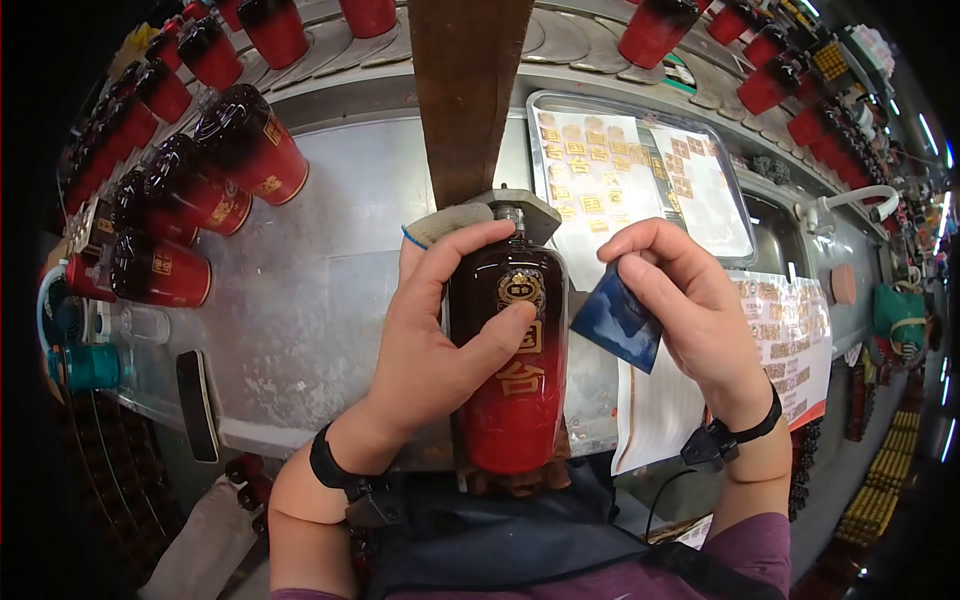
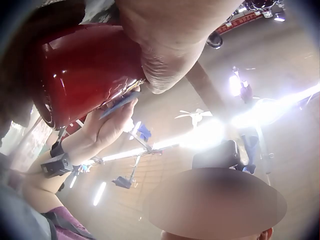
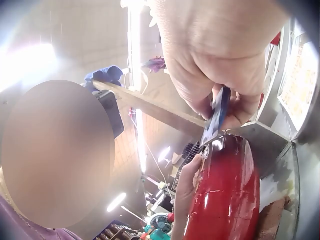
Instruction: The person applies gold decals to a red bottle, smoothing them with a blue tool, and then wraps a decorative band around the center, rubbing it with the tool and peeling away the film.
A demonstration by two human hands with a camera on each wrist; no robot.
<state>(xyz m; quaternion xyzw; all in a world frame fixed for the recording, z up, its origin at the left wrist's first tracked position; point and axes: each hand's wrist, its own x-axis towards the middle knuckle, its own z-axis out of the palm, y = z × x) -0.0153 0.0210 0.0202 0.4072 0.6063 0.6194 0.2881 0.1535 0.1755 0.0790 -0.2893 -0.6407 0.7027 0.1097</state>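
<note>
A glossy bottle (image 1: 510, 430), black at the neck and fading to red at the base, lies in front of the person, with a gold emblem (image 1: 520, 290) and gold characters on its face. My left hand (image 1: 430, 330) holds it from the left side, index finger at the neck and thumb on the face beside the emblem. To the right of the bottle, my right hand (image 1: 690, 300) pinches a flat, dark blue square (image 1: 620, 320) between thumb and fingers. In the right wrist view the blue square (image 3: 216, 117) is seen nearly edge-on, close over the red bottle (image 3: 225, 195).
A metal tray (image 1: 740, 200) with sheets of gold stickers lies at the back right. More printed sheets (image 1: 790, 340) are at the right. Several red-black bottles (image 1: 250, 150) stand at the left, near a phone (image 1: 197, 405). A brown post (image 1: 465, 100) rises behind the held bottle.
</note>
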